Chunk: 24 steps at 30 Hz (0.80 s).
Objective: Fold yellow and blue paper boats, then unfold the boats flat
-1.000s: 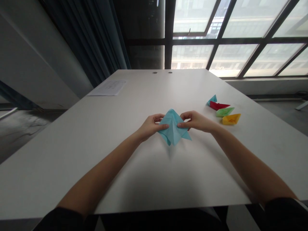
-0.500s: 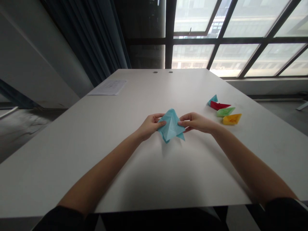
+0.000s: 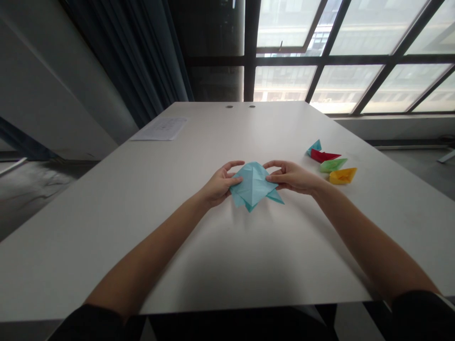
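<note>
Holding a light-blue folded paper between both grips, over the bench. Pinching its left corner with the left grip, thumb pressed on the near face and index finger stretched toward the top. Pinching its right corner with the right grip, likewise with the thumb in front and the index finger reaching toward the upper edge. Closed on the paper with both grips; cannot tell exactly how the fingertips behind it sit. Creased down the middle between the 2 thumbs, peaked at the top, with layered points hanging below and 1 sharp flap sticking out low, just under the right grip. Casting a soft shadow on the bench below the grips.

To the right of the right grip and slightly beyond it, lying near the forearm in a staggered row, 4 small folded papers: a blue piece farthest off, then a red piece, a green piece and a yellow piece nearest. Far beyond the left grip, toward the left edge of the bench, flat, a printed sheet. Straight ahead of both grips, at the far end, 2 dark round spots. Past those, a dark-framed window and, to the left, a dark-blue curtain.
</note>
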{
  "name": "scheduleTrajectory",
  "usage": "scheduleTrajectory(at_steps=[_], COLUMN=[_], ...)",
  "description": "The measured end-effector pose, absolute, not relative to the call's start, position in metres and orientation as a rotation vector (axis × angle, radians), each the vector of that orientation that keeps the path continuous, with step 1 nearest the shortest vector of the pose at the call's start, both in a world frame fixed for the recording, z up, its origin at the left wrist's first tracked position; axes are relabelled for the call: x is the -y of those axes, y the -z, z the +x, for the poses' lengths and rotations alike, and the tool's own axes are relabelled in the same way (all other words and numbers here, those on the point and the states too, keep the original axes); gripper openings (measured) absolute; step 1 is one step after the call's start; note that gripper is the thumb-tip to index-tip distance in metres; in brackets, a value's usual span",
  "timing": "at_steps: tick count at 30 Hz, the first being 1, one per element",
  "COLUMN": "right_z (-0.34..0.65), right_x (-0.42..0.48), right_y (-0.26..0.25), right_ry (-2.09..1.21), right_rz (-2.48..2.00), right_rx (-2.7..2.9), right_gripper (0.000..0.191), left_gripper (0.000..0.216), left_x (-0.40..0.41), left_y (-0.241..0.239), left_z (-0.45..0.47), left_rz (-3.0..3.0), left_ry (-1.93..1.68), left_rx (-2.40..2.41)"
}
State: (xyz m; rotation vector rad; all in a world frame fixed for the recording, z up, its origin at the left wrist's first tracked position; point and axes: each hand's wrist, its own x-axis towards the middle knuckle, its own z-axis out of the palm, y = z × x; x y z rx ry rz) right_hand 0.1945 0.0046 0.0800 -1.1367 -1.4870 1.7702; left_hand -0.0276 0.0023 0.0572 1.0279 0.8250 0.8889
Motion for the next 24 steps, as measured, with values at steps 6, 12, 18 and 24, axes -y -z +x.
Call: scheduleTrajectory(at_steps=[6,12,18,24], right_z=[0.194,0.201,0.199,0.196], right_x=[-0.007,-0.009,-0.015,-0.015], right_y=[-0.077,-0.078,-0.068,-0.069], right_ry=[-1.765,-1.703,-1.492,-1.379], right_rz=[-1.062,-0.912,-0.925,-1.037], right_rx=[1.437,1.515,1.481,1.523], right_gripper=[0.018,0.036,0.028,0.029], left_gripper=[0.013,0.021,0.052,0.048], left_x=[-0.005,-0.009,-0.003,0.002], left_y=[-0.053,-0.054,-0.062,-0.059], left_z=[-0.024,-0.025,-0.029,-0.022], left_rz=[0.891,0.798,0.973,1.143], left_ry=[-0.900,-0.866,-0.865,-0.945], left_rx=[-0.876,-0.791,-0.556,-0.714])
